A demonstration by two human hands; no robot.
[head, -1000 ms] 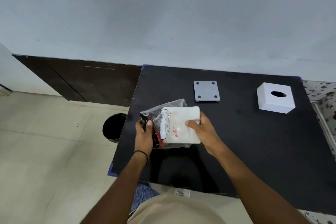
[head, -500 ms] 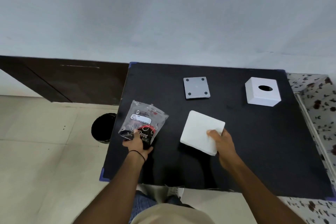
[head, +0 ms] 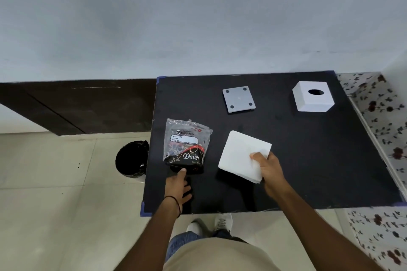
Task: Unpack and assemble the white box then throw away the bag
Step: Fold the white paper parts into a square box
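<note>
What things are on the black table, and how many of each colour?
White: 2, the tissue stack and the box with a hole
Grey: 1, the square plate
Clear and black: 1, the bag
Total: 4

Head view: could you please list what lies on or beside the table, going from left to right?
Black bin → plastic bag → grey square plate → white tissue stack → white box.
</note>
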